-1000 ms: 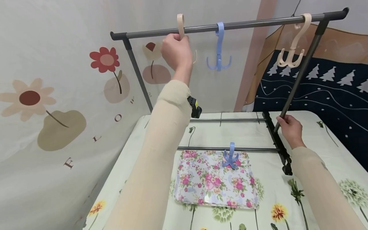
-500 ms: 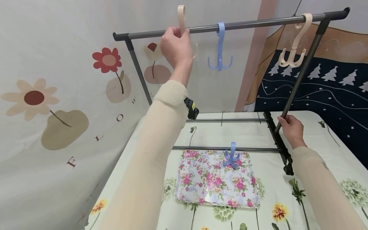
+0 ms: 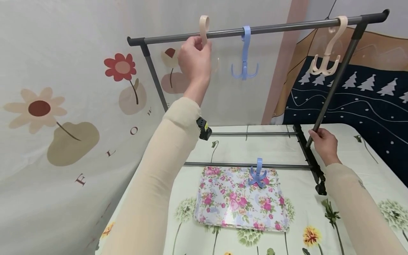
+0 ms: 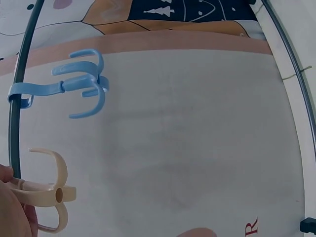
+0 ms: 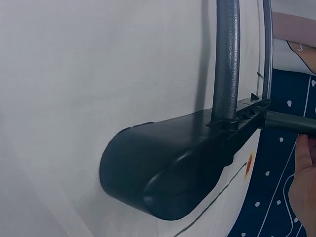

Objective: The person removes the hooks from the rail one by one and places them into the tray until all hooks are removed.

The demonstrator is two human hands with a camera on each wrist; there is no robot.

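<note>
My left hand (image 3: pixel 195 65) pinches the stem of a beige four-prong hook (image 3: pixel 204 25) at the left part of the grey top rail (image 3: pixel 287 26). Its curved top rises over the rail; the hand hides most of the stem, while the prongs of that beige hook (image 4: pixel 70 193) show in the left wrist view. A blue hook (image 3: pixel 245 53) hangs from the middle of the rail, and another beige hook (image 3: pixel 326 53) hangs near its right end. Low on the right, my right hand (image 3: pixel 325 146) grips the rack's slanted right post (image 3: pixel 333 85) just above its black foot (image 3: pixel 307 152).
A second blue hook (image 3: pixel 257 175) lies on a stack of floral sheets (image 3: pixel 236 203) at the front. Two lower bars (image 3: pixel 261 134) join the rack's feet above the flower-print cloth (image 3: pixel 191 241). A hanging white curtain (image 3: pixel 73 42) closes off the left and back.
My left hand has raised the beige hook above the rail and then lowered it again, the hook's top now curving over the rail. My right hand has stayed on the post.
</note>
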